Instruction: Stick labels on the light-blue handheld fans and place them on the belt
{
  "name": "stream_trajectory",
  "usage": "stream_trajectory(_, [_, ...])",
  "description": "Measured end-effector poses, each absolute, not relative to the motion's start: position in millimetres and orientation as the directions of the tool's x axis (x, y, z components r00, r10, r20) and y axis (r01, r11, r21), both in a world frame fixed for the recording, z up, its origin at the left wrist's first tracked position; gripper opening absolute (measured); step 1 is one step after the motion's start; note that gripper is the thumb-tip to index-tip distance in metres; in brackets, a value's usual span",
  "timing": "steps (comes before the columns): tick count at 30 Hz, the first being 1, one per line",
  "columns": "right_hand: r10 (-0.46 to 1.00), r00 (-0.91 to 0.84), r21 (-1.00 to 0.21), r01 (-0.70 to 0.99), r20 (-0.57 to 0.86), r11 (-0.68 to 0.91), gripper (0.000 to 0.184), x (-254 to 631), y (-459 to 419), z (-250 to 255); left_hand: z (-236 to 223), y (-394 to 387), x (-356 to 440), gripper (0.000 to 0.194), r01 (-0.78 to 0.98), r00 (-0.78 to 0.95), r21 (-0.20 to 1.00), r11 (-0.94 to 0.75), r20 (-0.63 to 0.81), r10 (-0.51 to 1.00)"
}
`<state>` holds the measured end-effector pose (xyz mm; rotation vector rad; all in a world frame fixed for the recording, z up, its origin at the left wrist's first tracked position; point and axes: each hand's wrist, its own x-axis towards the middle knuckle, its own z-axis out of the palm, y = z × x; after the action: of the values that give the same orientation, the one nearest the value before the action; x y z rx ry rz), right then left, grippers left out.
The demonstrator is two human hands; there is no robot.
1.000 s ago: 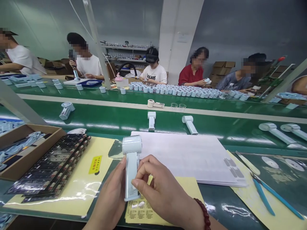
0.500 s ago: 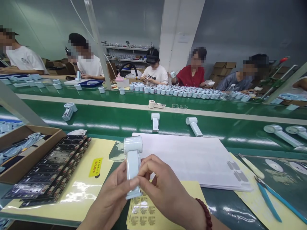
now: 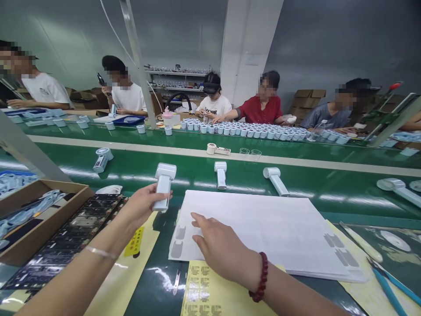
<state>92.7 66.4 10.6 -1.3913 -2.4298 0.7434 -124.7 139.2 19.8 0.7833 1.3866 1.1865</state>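
Observation:
My left hand [image 3: 144,206] grips the handle of a light-blue handheld fan [image 3: 165,172], its round head up, at the near edge of the green conveyor belt. Over a stack of white sheets [image 3: 263,228] is my right hand [image 3: 220,245], with its fingers apart and nothing in them. Grey label shapes [image 3: 177,248] show at the sheets' left corner. A yellow sticker sheet [image 3: 200,289] with printed labels lies under my right wrist. Left of it is a small flat metal strip [image 3: 176,281].
Fans such as this one [image 3: 221,175] rest on the green belt [image 3: 184,156]. A cardboard box [image 3: 75,189] of blue parts and dark panels [image 3: 82,224] are at left. Blue-handled pliers [image 3: 388,285] and a knife [image 3: 362,241] lie right. Several co-workers sit opposite behind rows of blue cups [image 3: 243,128].
My left hand has carried the fan forward and left to the belt, away from my right hand. My right hand has let go and its fingers have spread. The view has shifted slightly.

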Motion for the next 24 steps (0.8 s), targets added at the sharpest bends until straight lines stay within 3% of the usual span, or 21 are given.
stream_trajectory(4, [0.826,-0.563,-0.365,0.775,-0.028,0.516,0.059,68,78,-3,5,205,-130,0.013,-0.061,-0.247,0.951,0.304,-0.31,0.918])
stream_trajectory(11, [0.778,-0.613,-0.135,0.766,0.137,0.628,0.06,47,84,-40,-28,277,-114,0.031,0.063,-0.308,0.949,0.309,-0.276,0.911])
stream_trajectory(16, [0.787,-0.56,-0.103,0.794,0.259,0.599,0.056,48,87,-59,-27,298,-147,0.034,0.177,-0.425,0.944,0.279,-0.182,0.886])
stream_trajectory(21, [0.829,-0.508,-0.136,0.827,0.233,0.545,0.057,45,90,-61,-2,306,-227,0.04,0.284,-0.639,0.903,0.323,-0.073,0.765])
stream_trajectory(24, [0.816,-0.492,-0.118,0.83,0.304,0.545,0.06,43,85,-70,6,298,-271,0.042,0.303,-0.717,0.888,0.346,-0.027,0.696])
